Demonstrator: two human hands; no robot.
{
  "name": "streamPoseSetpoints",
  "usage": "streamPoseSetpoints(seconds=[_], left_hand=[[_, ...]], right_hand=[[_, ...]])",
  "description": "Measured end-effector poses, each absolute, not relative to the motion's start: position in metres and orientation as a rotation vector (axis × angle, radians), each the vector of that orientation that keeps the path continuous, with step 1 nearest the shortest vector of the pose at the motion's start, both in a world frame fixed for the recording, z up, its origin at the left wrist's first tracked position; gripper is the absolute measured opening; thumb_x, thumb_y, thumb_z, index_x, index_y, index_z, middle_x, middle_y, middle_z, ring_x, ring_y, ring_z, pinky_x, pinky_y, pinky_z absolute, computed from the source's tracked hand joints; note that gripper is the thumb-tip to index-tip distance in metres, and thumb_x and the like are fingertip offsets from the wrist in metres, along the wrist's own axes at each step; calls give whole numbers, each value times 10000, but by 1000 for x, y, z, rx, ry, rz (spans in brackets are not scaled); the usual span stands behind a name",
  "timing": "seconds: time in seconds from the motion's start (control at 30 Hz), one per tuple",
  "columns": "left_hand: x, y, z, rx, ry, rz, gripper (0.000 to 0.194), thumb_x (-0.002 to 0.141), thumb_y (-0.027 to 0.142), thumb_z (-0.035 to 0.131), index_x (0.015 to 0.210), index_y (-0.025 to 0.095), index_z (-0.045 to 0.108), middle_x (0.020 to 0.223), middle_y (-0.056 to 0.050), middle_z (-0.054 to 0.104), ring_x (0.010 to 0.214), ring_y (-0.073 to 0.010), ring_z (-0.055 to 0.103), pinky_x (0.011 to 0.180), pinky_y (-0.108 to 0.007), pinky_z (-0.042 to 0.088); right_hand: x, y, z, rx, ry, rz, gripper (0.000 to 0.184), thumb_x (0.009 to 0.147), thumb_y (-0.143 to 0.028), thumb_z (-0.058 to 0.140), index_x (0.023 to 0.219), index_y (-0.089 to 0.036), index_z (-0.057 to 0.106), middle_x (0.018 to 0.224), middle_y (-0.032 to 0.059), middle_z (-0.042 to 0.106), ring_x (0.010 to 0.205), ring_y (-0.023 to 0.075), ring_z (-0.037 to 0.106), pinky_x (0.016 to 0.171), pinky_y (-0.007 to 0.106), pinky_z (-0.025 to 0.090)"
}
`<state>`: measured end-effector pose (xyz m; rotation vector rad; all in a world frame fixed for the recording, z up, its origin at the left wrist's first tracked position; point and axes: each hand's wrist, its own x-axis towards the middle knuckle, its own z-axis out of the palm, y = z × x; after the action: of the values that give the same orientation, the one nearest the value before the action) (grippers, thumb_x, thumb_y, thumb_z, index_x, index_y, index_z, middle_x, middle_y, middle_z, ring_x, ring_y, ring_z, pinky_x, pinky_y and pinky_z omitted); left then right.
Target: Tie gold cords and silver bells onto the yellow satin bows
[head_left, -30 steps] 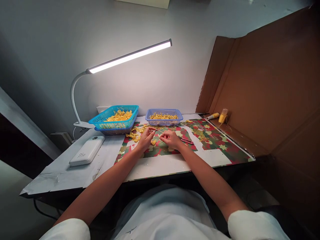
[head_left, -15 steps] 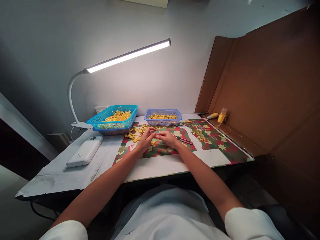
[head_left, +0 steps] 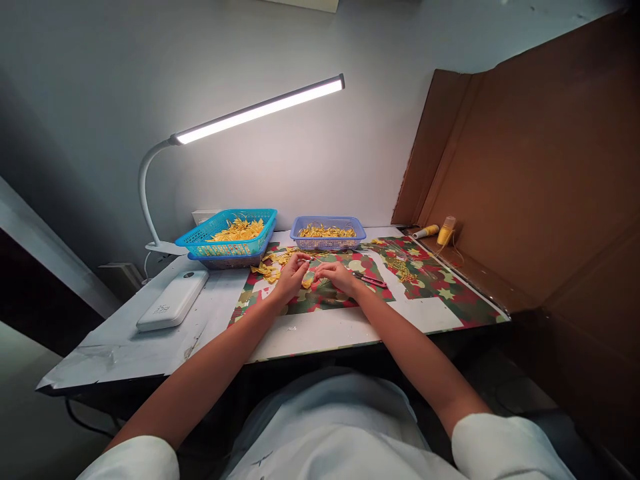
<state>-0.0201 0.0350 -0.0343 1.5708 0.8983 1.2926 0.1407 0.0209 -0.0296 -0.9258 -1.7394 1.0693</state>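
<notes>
My left hand (head_left: 293, 273) and my right hand (head_left: 336, 276) face each other over a camouflage-patterned sheet (head_left: 330, 300). Thumb and fingers of each hand are pinched together. What the left fingers grip is too small to make out. The right fingers are also closed on something tiny, perhaps a thin strand. Yellow ribbon-like pieces (head_left: 270, 272) lie beside my left hand, and one small yellow piece (head_left: 307, 283) lies between the hands. Just right of my right hand rests a pair of reddish-handled snips (head_left: 371, 279).
A blue basket (head_left: 200, 251) of yellow pieces stands back left, a purple basket (head_left: 327, 244) at the back middle. A white power bank (head_left: 173, 301) lies left under a desk lamp (head_left: 260, 110). Yellow thread (head_left: 403, 270), a thread spool (head_left: 446, 231) and a cardboard wall (head_left: 525, 173) are right.
My hands have drawn slightly apart, with the right fingers curled a little more. The whole view has shifted slightly. Baskets and snips stay in place.
</notes>
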Motion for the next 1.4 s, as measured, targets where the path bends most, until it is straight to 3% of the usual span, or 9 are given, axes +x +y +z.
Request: streamPoseSetpoints(seconds=[0.7, 0.83, 0.93, 1.07, 1.23, 1.4], left_hand=[[-25, 47, -45, 1567, 991, 1274, 110, 797, 260, 572, 873, 212, 509, 590, 66, 439, 446, -101, 347, 454, -221, 248], [-26, 45, -41, 1679, 1054, 1401, 107, 789, 215, 561, 894, 205, 551, 739, 13, 512, 677, -156, 485, 618, -253, 366], [-27, 36, -33, 1823, 1115, 1667, 61, 767, 218, 602, 820, 206, 574, 865, -25, 549, 867, -196, 498, 769, -288, 370], [-22, 21, -28, 2043, 974, 1498, 156, 776, 283, 620, 647, 197, 597, 689, -9, 529, 701, -171, 476, 688, -281, 357], [-8, 21, -36, 1995, 934, 1234, 246, 744, 396, 660, 858, 193, 737, 667, 4, 576, 622, -136, 461, 581, -248, 343], [-1, 26, -40, 1687, 898, 1190, 348, 663, 453, 718, 846, 158, 737, 597, 15, 597, 515, -102, 436, 491, -229, 317]], right_hand=[[145, 12, -22, -1057, -1670, 1127, 192, 669, -238, 530, 512, -180, 623, 764, 28, 674, 780, 164, 569, 758, 287, 409], [147, 15, -24, -1066, -1550, 1225, 191, 696, -286, 533, 580, -187, 648, 795, 30, 689, 809, 169, 563, 744, 290, 407], [149, 21, -27, -1041, -1304, 1362, 183, 708, -308, 532, 651, -189, 658, 820, 48, 697, 779, 170, 566, 688, 292, 419], [150, 26, -29, -916, -1127, 1427, 168, 733, -323, 525, 709, -192, 628, 797, 68, 690, 783, 185, 588, 655, 295, 440], [142, 21, -28, -791, -969, 1607, 167, 718, -344, 633, 789, -195, 659, 768, 42, 689, 808, 181, 612, 617, 263, 420], [133, 16, -27, -765, -919, 1652, 188, 711, -334, 674, 851, -210, 693, 780, 14, 712, 813, 159, 609, 627, 251, 388]])
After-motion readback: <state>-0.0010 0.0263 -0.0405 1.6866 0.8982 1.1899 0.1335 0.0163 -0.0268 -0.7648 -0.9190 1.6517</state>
